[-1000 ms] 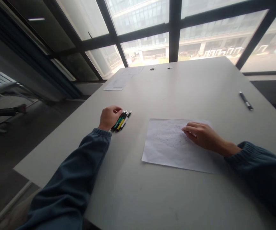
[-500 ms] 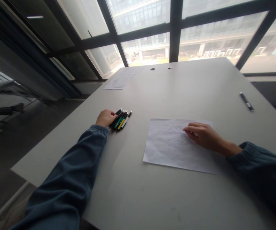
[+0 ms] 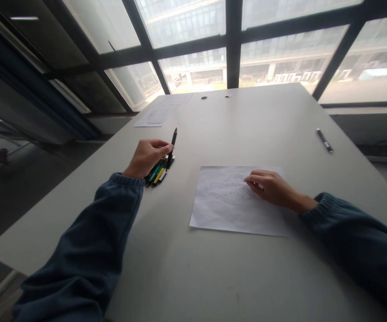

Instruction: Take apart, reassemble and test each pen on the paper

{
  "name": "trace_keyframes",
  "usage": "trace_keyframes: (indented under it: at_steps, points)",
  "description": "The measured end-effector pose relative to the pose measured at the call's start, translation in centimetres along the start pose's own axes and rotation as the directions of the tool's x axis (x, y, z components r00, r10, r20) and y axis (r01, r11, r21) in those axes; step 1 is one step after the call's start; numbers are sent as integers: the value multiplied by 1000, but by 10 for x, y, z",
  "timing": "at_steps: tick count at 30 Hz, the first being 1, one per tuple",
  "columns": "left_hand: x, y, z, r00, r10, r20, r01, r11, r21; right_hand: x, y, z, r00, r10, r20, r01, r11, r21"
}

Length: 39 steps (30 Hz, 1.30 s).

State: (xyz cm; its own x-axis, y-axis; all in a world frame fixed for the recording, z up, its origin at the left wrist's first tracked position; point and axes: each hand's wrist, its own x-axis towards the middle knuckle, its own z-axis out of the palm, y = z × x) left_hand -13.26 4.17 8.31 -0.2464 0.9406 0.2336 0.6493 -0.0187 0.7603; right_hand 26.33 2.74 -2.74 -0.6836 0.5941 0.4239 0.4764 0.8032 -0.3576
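Note:
My left hand [image 3: 149, 156] pinches a black pen [image 3: 173, 136] between thumb and fingers, its dark tip pointing up and away. The pen is raised over a row of pens [image 3: 156, 173] on the table, which have black, green, yellow and white barrels. That hand partly hides the row. My right hand [image 3: 269, 187] rests on a white sheet of paper [image 3: 213, 219] with its fingertips drawn together. Whatever the fingers hold, if anything, is hidden. Faint dark marks cover the middle of the sheet.
A single dark pen [image 3: 324, 140] lies near the right side of the white table [image 3: 193, 277]. More printed sheets [image 3: 151, 117] lie at the far left. Two round cable holes are near the back edge, with windows behind.
My left hand has lifted a black pen from the row. The right hand stays on the paper in much the same pose. The whole view has shifted slightly.

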Motion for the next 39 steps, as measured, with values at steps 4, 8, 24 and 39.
trace_keyframes:
  at_steps: [4,8,24,39]
  points:
    - [-29,36,54,984,39,175,30,928,-371,1,-2,1,998,24,-52,-17,993,116]
    - [-57,53,106,926,87,368,151,808,-570,1,-6,-1,988,108,-112,-74,960,270]
    - [-88,39,174,971,133,200,74,627,-775,-3,-15,0,910,408,-76,-263,709,654]
    - [-83,27,162,971,208,120,-92,783,-615,-5,6,-9,881,326,-342,-215,921,325]
